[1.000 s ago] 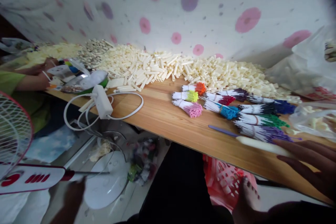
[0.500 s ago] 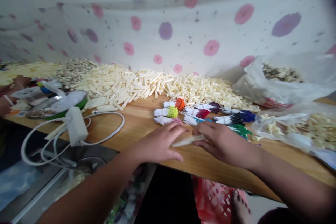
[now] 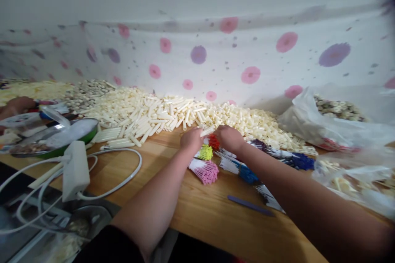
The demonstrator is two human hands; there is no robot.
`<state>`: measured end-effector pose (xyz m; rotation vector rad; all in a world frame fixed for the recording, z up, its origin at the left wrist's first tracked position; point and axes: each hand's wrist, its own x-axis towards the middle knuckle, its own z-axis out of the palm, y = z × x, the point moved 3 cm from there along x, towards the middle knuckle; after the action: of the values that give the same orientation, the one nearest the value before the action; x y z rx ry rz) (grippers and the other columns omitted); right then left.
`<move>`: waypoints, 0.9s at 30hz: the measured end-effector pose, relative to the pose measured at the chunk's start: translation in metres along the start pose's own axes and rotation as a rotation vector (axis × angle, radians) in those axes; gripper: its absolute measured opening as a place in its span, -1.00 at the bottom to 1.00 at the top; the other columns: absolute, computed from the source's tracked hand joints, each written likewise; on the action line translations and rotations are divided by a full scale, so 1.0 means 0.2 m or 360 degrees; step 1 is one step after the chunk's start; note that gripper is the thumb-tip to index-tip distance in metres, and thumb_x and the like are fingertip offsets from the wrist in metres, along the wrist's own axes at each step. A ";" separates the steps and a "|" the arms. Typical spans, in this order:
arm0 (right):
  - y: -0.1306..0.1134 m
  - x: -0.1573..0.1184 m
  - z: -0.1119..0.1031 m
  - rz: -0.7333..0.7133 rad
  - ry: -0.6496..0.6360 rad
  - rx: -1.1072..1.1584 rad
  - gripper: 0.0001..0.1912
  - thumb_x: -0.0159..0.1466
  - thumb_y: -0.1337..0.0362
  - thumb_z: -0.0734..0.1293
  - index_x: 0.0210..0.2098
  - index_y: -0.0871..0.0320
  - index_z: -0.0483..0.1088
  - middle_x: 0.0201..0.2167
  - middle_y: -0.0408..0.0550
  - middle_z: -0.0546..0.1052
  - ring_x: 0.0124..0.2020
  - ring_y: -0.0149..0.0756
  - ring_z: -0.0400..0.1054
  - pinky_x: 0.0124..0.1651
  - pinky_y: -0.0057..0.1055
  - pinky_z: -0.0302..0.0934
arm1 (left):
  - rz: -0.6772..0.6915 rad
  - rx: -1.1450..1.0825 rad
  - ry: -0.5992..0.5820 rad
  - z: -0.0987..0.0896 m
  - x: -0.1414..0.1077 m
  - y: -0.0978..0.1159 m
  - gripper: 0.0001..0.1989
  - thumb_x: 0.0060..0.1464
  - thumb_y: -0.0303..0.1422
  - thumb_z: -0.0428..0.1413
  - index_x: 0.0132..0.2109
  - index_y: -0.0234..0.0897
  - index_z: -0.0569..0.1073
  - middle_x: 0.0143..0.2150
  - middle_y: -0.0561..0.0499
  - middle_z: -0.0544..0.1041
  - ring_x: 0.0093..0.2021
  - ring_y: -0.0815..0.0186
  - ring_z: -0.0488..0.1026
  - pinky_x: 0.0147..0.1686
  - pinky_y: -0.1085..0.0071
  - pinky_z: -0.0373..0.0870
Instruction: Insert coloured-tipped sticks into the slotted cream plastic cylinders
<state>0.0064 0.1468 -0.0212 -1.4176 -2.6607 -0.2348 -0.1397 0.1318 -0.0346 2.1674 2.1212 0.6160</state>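
Note:
My left hand [image 3: 191, 139] and my right hand [image 3: 228, 137] are close together over the far part of the table, fingers closed. A short cream plastic tube [image 3: 206, 132] spans the gap between their fingertips; both hands seem to pinch it, though the fingers are partly hidden. Below them lie banded bundles of thin white sticks with coloured tips: a red-orange bundle [image 3: 213, 141], a yellow bundle [image 3: 205, 153], a pink bundle [image 3: 206, 171] and a blue bundle [image 3: 243, 171]. Just behind my hands is a pile of cream tubes [image 3: 166, 115].
Short cream parts [image 3: 256, 121] are heaped right of the tubes. Plastic bags [image 3: 304, 111] stand at the right. A purple strip [image 3: 249, 205] lies near the front. On the left are a white power strip [image 3: 75, 170], a green-rimmed pan [image 3: 92, 129] and another person's hand [image 3: 18, 104].
Both hands have moved forward from the table's front, toward the piles, and come together. My left hand, spread before, has closed. The pink bundle and purple strip are now uncovered. The view has shifted.

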 end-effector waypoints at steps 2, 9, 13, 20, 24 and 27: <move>-0.01 0.06 0.04 0.0016 -0.0054 -0.0030 -0.77 0.26 0.38 0.17 -0.28 0.21 0.46 -0.22 0.11 0.48 -0.15 -0.19 0.35 -0.22 -0.41 0.21 | -0.0022 0.0026 -0.0055 0.04 0.01 -0.02 -0.80 0.06 -0.23 0.08 -0.19 -0.18 0.49 -0.21 -0.08 0.54 -0.19 0.17 0.47 -0.23 0.35 0.32; 0.00 0.12 0.08 0.0064 -0.0128 -0.0008 -0.75 0.28 0.29 0.16 -0.27 0.18 0.46 -0.21 0.08 0.47 -0.20 -0.24 0.38 -0.28 -0.44 0.19 | -0.0102 -0.0005 -0.0151 0.06 0.04 -0.06 -0.73 0.04 -0.13 0.08 -0.19 -0.15 0.52 -0.23 -0.07 0.57 -0.23 0.17 0.49 -0.30 0.38 0.34; 0.00 0.13 0.09 0.0113 -0.0154 0.0057 -0.74 0.27 0.28 0.15 -0.24 0.14 0.47 -0.22 0.04 0.48 -0.27 -0.27 0.38 -0.34 -0.44 0.15 | -0.0139 -0.0082 -0.0189 0.07 0.05 -0.07 -0.69 0.04 -0.11 0.08 -0.15 -0.15 0.52 -0.20 -0.10 0.57 -0.21 0.15 0.49 -0.29 0.36 0.34; -0.01 0.16 0.07 0.0194 -0.0146 0.0142 -0.78 0.21 0.28 0.20 -0.31 0.11 0.48 -0.22 -0.01 0.48 -0.27 -0.29 0.37 -0.40 -0.47 0.09 | -0.0153 -0.0148 -0.0189 0.08 0.05 -0.08 -0.71 0.02 -0.13 0.11 -0.16 -0.16 0.53 -0.23 -0.12 0.57 -0.23 0.12 0.50 -0.31 0.34 0.34; -0.02 0.14 0.08 0.0234 -0.0143 0.0110 -0.77 0.25 0.32 0.15 -0.25 0.20 0.43 -0.21 0.08 0.48 -0.30 -0.27 0.38 -0.39 -0.44 0.11 | -0.0162 -0.0151 -0.0185 0.08 0.05 -0.09 -0.73 0.02 -0.16 0.12 -0.17 -0.16 0.53 -0.22 -0.13 0.57 -0.22 0.11 0.50 -0.30 0.33 0.35; -0.01 0.12 0.08 0.0225 -0.0150 0.0063 -0.78 0.27 0.35 0.13 -0.18 0.23 0.37 -0.19 0.12 0.47 -0.29 -0.25 0.39 -0.37 -0.42 0.13 | -0.0162 -0.0171 -0.0185 0.07 0.04 -0.08 -0.74 0.03 -0.19 0.11 -0.16 -0.18 0.53 -0.22 -0.14 0.57 -0.20 0.10 0.49 -0.27 0.31 0.35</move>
<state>-0.0088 0.1673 -0.0325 -1.6344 -2.6057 -0.1036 -0.1508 0.1448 -0.0513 1.9758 2.0729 0.5671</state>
